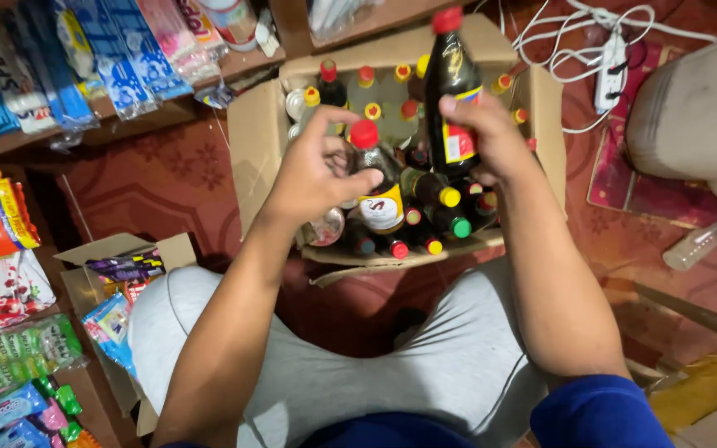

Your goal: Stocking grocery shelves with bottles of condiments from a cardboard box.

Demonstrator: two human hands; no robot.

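My right hand grips a dark sauce bottle with a red cap, raised above the cardboard box near its far edge. My left hand closes around a second red-capped bottle standing mid-box among other bottles.

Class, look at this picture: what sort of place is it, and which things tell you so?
Probably a small shop's stockroom: shelves of packaged sachets, a cardboard box full of sauce bottles, and each hand, left and right, holding a bottle.
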